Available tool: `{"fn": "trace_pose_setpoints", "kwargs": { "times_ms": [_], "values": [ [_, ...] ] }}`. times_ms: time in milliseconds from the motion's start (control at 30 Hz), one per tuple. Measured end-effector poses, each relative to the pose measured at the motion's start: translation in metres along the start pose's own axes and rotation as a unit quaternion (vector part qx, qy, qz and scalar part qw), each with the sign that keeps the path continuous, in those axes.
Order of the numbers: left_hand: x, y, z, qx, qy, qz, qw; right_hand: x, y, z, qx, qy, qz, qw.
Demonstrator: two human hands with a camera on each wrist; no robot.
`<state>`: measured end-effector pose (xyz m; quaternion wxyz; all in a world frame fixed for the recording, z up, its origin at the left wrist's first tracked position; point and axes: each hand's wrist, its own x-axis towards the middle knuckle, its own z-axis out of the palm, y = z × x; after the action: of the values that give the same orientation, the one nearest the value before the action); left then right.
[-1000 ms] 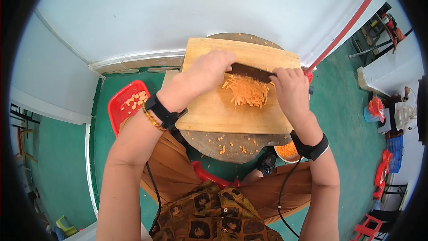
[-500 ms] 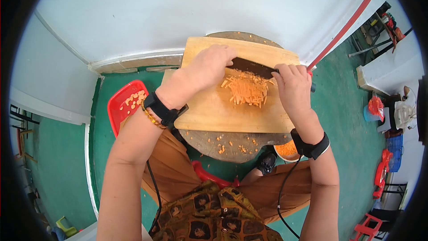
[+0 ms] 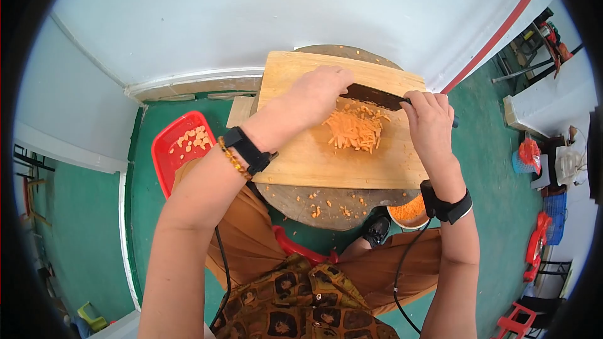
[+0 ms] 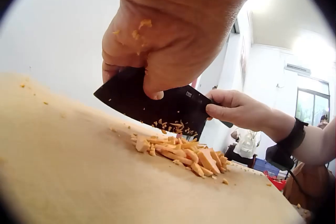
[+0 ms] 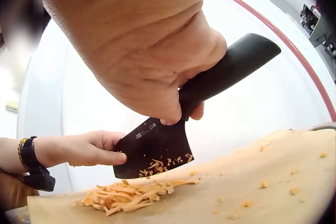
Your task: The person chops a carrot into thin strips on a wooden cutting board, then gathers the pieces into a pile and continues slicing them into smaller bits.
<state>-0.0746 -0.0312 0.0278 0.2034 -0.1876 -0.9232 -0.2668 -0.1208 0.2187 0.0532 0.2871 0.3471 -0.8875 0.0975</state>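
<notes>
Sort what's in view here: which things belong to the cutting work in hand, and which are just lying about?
Belongs to the job:
- cleaver, gripped at both ends
- orange strips
- cutting board
- round wooden slab beneath
- likely, red basin of slices
- likely, bowl of orange bits

Just lying about:
- blue crate
- red stool
- green chair

1 cleaver [image 3: 375, 96]; 1 cutting board [image 3: 314, 169]; 2 wristbands [image 3: 250, 150] [image 3: 455, 209]; 1 bracelet [image 3: 231, 155]
</notes>
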Motion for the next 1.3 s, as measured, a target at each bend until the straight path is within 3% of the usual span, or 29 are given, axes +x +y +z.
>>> {"fn": "trace_pose_setpoints", "kwargs": {
  "times_ms": [133,233,433,533,633,733,933,1033,1233,1300],
  "values": [
    [0.004,0.002,0.012,0.037,-0.058,-0.018,0.997,-0.011,0.007,0.013,-0.008,-0.015,0.008,1.000],
    [0.002,0.002,0.011,0.035,-0.033,0.022,0.999,-0.022,-0.002,0.014,-0.004,-0.033,0.016,0.999],
    [-0.001,-0.006,-0.019,0.001,-0.088,-0.010,0.996,-0.018,-0.022,0.002,0.038,-0.022,0.008,0.999],
    [-0.001,0.004,-0.033,0.032,-0.080,-0.014,0.996,-0.011,-0.028,-0.010,0.039,-0.012,0.009,0.999],
    [-0.007,-0.002,-0.027,-0.029,-0.084,-0.034,0.995,-0.016,-0.027,0.006,0.053,-0.010,-0.012,0.998],
    [-0.014,-0.007,-0.018,0.046,-0.077,-0.017,0.996,-0.017,-0.025,0.010,0.059,-0.021,-0.012,0.998],
    [-0.016,0.008,-0.035,0.068,-0.036,-0.001,0.997,-0.006,-0.029,-0.004,0.045,0.010,-0.027,0.999],
    [-0.020,0.007,-0.032,0.050,-0.096,-0.041,0.993,-0.005,-0.028,-0.002,0.051,0.013,-0.031,0.998],
    [-0.024,0.014,-0.040,0.063,-0.060,-0.030,0.996,0.001,-0.031,-0.005,0.054,0.015,-0.040,0.998],
    [-0.030,-0.005,-0.020,0.073,-0.092,-0.043,0.992,-0.004,-0.031,0.006,0.057,0.012,-0.043,0.997]
  ]
}}
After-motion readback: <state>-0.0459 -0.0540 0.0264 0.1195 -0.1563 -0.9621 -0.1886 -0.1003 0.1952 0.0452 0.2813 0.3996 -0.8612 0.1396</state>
